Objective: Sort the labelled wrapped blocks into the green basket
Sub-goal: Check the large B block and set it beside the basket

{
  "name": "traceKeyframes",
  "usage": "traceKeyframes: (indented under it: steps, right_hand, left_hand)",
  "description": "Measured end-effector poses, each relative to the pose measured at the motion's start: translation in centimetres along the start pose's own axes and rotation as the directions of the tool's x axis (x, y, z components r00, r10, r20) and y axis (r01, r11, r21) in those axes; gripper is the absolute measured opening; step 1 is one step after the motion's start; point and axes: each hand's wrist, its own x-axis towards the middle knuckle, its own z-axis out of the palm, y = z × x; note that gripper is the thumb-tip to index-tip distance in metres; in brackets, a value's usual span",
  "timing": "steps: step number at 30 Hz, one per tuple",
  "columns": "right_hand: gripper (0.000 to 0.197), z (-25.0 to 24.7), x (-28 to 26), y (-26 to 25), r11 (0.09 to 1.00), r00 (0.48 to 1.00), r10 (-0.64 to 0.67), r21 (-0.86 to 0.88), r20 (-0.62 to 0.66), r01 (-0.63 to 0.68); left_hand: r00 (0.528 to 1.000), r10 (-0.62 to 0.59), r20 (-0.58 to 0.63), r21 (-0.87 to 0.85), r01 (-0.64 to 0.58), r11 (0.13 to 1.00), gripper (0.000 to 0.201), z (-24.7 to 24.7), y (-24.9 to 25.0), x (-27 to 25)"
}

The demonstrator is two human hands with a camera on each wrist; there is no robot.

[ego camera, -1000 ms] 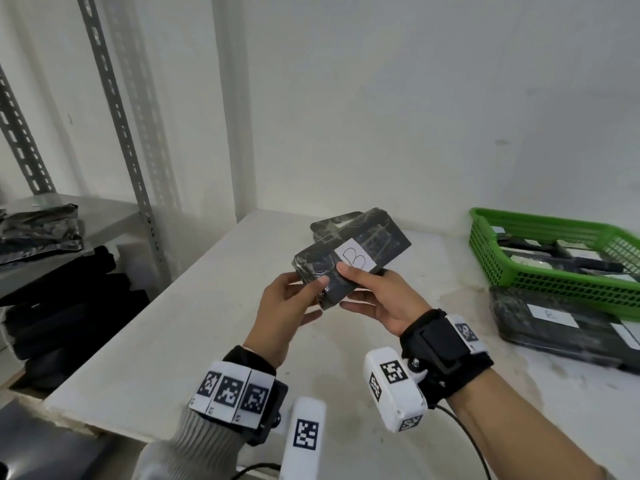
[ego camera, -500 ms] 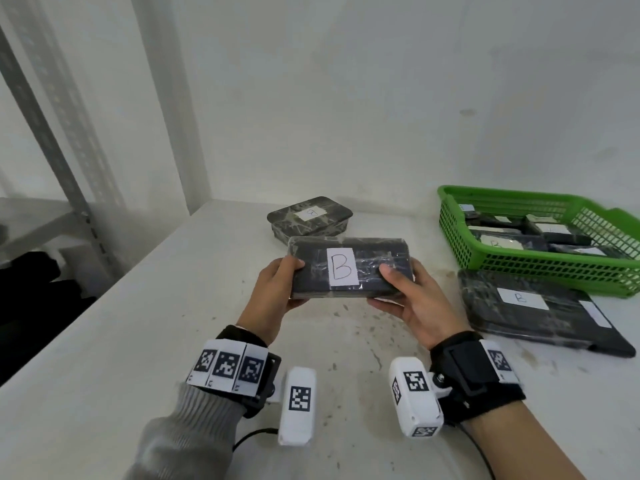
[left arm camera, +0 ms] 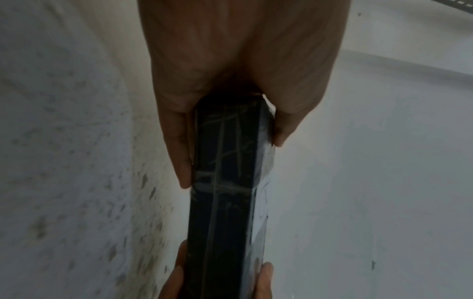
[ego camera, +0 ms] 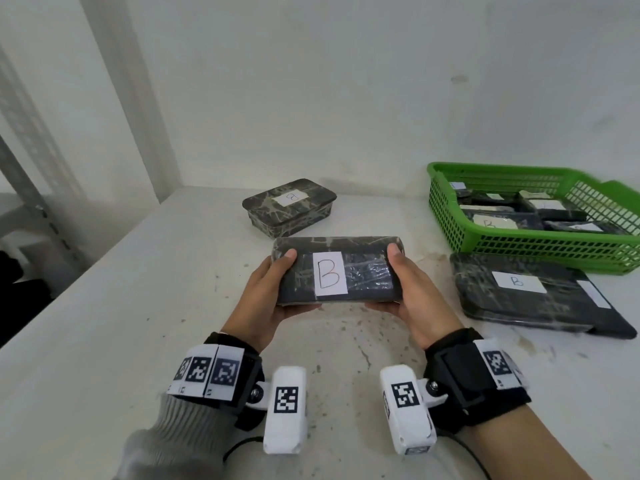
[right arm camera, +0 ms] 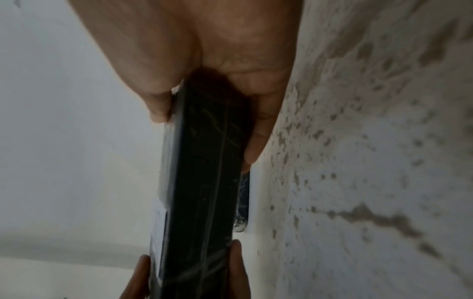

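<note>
— What have the hands got?

— From my seat I see both of them on one wrapped block (ego camera: 337, 270), the one whose white label (ego camera: 330, 274) reads B. The left hand (ego camera: 265, 299) takes its left end: thumb laid over the top face, fingers tucked beneath. The right hand (ego camera: 414, 299) mirrors that on the right end. Neither hand is spread wide; each is closed just as far as the block's thickness, clamped on it.

— Do the wrist cameras agree?

— Yes. In the left wrist view the block (left arm camera: 227, 192) runs edge-on away from the palm (left arm camera: 243, 56), pinched between thumb and fingers, with the other hand's fingertips (left arm camera: 265, 279) closing on the far end. The right wrist view shows the same block (right arm camera: 204, 182) squeezed the same way.

— Where is the block sitting?

— It is held above the white table (ego camera: 104, 341), level, label up, in front of the person. I cannot tell whether its underside brushes the surface.

— And the rest?

— The green basket (ego camera: 519, 242) stands to the right by the wall, with several labelled blocks inside. A flat wrapped block (ego camera: 530, 296) marked B lies on the table just in front of the basket. Another smaller wrapped block (ego camera: 289, 206) rests farther back, near the wall.
</note>
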Motion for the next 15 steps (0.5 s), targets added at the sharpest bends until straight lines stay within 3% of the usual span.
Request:
traceKeyframes:
  steps: [7, 11, 15]
  right_hand:
    - [0.036, 0.3, -0.8, -0.7, 1.0, 1.0, -0.02, 0.002, -0.014, 0.02]
    - [0.06, 0.4, -1.1, -1.0, 1.0, 1.0, -0.014, -0.003, -0.009, 0.014]
    - [0.053, 0.5, -0.6, -0.3, 0.997, 0.994, -0.033, -0.07, -0.1, 0.026]
  left_hand:
    - [0.998, 0.052, -0.04, 0.042, -0.05, 0.998, 0.038, 0.4, -0.4, 0.2]
    - [0.999, 0.048, -0.015, 0.057, -0.047, 0.997, 0.038, 0.3, -0.7, 0.7]
    - [0.999, 0.038, 0.03, 0.016, -0.039, 0.999, 0.04, 0.4, -0.7, 0.6]
